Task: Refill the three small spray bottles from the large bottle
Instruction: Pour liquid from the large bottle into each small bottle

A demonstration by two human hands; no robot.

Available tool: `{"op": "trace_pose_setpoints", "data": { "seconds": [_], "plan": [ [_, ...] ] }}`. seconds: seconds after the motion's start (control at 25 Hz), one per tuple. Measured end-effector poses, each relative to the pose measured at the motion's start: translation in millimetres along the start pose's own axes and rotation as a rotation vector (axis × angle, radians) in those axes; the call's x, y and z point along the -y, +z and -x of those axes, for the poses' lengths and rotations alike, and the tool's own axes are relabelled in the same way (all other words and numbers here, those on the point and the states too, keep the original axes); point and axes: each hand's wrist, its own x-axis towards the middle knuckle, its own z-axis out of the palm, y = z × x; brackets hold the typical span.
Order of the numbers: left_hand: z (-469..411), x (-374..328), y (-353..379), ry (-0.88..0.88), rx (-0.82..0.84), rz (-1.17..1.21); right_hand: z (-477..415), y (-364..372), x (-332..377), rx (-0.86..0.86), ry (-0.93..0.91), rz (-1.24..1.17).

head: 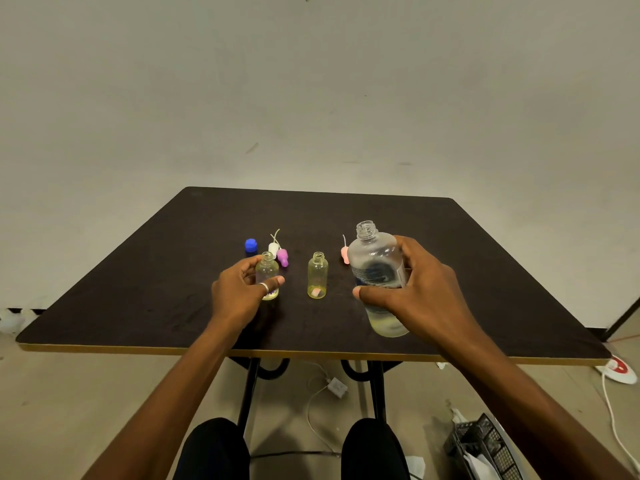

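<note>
My right hand (419,289) grips the large clear bottle (379,268), uncapped and upright, with pale yellowish liquid low in it. My left hand (239,289) holds a small open bottle (267,271) between thumb and fingers; it stands on the dark table (138,289). A second small open bottle (317,276) with yellowish liquid stands alone between my hands. Only two small bottles show. A blue cap (251,245), a white spray top (273,249) and a purple spray top (283,257) lie behind the left bottle. A pink spray top (345,253) lies partly behind the large bottle.
The table's front edge (311,353) runs just above my knees. On the floor lie cables, a white adapter (336,386), a black crate (481,445) at lower right and a red-and-white power strip (620,368).
</note>
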Motion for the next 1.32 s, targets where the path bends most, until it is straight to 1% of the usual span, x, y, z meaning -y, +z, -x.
{"op": "trace_pose_setpoints", "data": {
  "seconds": [0.16,0.32,0.36,0.4,0.44,0.48,0.52,0.56,0.6,0.64,0.68,0.8,0.84,1.0,1.08,1.32],
  "plan": [
    [3,4,2,0.012,-0.024,-0.021,0,1,-2,0.001,0.002,-0.010],
    [7,1,3,-0.037,0.019,-0.043,0,1,-3,0.000,0.007,-0.006],
    [11,-3,3,-0.060,-0.020,-0.051,0,1,-3,-0.003,0.008,-0.008],
    [17,-8,4,-0.051,-0.097,-0.060,0,0,-3,-0.004,0.010,-0.009],
    [25,-14,6,0.018,-0.197,-0.070,-1,-1,-3,-0.005,0.011,-0.008],
    [35,-21,9,0.144,-0.292,-0.081,-2,-2,-3,-0.008,0.013,-0.006],
    [44,-28,13,0.298,-0.353,-0.098,-3,-3,-3,-0.012,0.017,-0.004],
    [52,-35,18,0.432,-0.368,-0.117,-3,-4,-4,-0.014,0.021,-0.001],
    [57,-40,26,0.515,-0.340,-0.127,-4,-6,-4,-0.016,0.027,0.002],
    [60,-44,34,0.530,-0.284,-0.129,-5,-7,-5,-0.018,0.032,0.006],
    [61,-48,42,0.481,-0.219,-0.120,-5,-9,-5,-0.022,0.036,0.009],
    [54,-50,63,0.235,-0.047,-0.055,-6,-15,-7,-0.041,0.048,0.001],
    [48,-48,68,0.187,-0.005,-0.059,-7,-17,-7,-0.049,0.052,-0.001],
    [23,-41,76,0.016,0.084,-0.126,-9,-23,-10,-0.073,0.075,-0.002],
    [17,-38,80,-0.029,0.098,-0.124,-10,-24,-11,-0.080,0.090,-0.006],
    [20,-40,78,-0.019,0.058,-0.036,-10,-26,-15,-0.076,0.108,0.005]
  ]
}}
